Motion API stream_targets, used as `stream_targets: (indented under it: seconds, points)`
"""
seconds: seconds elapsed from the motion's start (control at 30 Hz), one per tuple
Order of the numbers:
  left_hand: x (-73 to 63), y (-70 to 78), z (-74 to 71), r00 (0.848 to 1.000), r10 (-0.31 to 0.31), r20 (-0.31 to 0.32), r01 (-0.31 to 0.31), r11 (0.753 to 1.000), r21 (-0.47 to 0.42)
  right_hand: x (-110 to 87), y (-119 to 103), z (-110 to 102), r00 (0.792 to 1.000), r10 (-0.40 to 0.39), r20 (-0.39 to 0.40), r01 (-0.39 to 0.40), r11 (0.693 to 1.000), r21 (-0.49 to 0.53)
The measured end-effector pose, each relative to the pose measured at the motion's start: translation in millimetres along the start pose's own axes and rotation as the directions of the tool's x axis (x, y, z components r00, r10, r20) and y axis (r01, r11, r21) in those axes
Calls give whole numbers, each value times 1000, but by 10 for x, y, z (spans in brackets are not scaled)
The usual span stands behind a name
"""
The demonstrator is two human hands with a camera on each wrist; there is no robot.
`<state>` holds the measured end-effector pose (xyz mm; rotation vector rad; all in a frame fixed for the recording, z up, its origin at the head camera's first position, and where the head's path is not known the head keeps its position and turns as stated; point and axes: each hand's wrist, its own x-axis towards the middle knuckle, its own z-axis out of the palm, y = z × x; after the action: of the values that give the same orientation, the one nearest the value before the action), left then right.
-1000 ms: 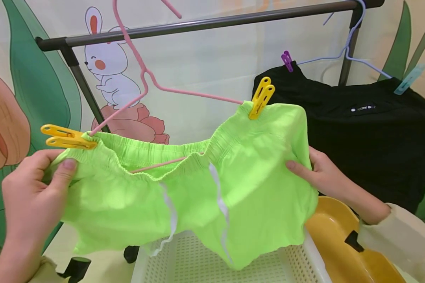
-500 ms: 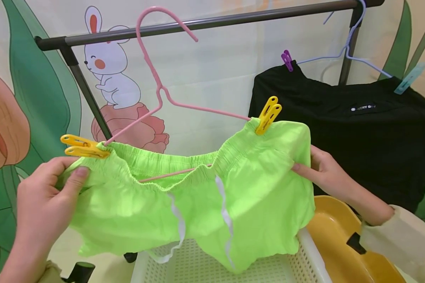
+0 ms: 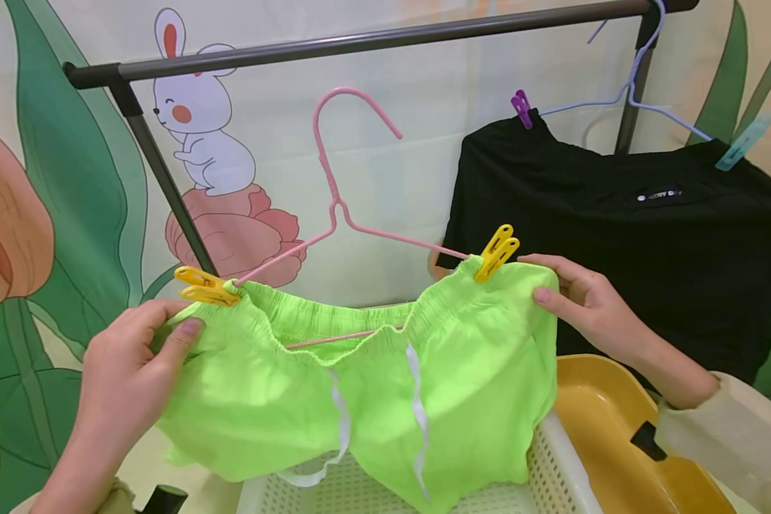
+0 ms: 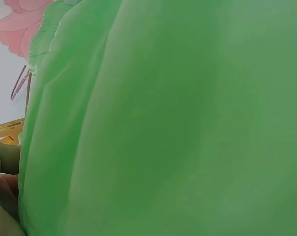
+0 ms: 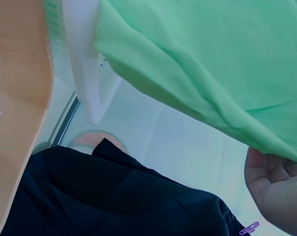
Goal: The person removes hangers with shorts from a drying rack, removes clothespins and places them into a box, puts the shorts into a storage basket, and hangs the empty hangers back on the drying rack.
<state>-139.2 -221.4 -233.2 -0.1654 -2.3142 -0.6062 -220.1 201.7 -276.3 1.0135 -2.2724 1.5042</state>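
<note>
Bright green shorts (image 3: 475,371) with white drawstrings hang from a pink hanger (image 3: 335,193), held there by a yellow clothespin (image 3: 208,287) on the left and another yellow clothespin (image 3: 497,253) on the right. My left hand (image 3: 131,360) pinches the left end of the waistband between thumb and fingers. At the opposite corner, my right hand (image 3: 585,303) grips the waistband, thumb in front and fingers behind. The hanger's hook stands below the rack bar, apart from it. In the left wrist view, green cloth (image 4: 163,123) fills most of the picture.
A dark metal rack bar (image 3: 373,44) crosses the back. Black shorts (image 3: 668,243) hang at right from a blue hanger (image 3: 631,89), with a purple clothespin (image 3: 522,109) and a light blue one. Below stand a white perforated basket (image 3: 562,457) and a yellow tub (image 3: 610,407).
The hanger and green shorts have moved down and right, the hook dropping below the bar. My left hand moved with them; my right hand shifted up along the side to the waistband corner.
</note>
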Motion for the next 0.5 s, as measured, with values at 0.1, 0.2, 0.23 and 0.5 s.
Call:
stream_targets:
  seconds: [0.1, 0.2, 0.23, 0.5]
  points:
    - [-8, -10, 42, 1000, -2, 22, 1, 1000, 14, -2, 16, 0, 1000, 6, 10, -6, 1000, 8]
    - [-17, -25, 90, 999, -5, 43, 4, 1000, 23, -3, 29, 1, 1000, 10, 21, -10, 1000, 12]
    - [-21, -29, 106, 999, -5, 48, 4, 1000, 24, -4, 32, 2, 1000, 13, 22, -13, 1000, 9]
    - [-64, -28, 212, 997, 4, 82, -6, 1000, 25, -20, 67, 19, 998, 64, 30, -63, 998, -32]
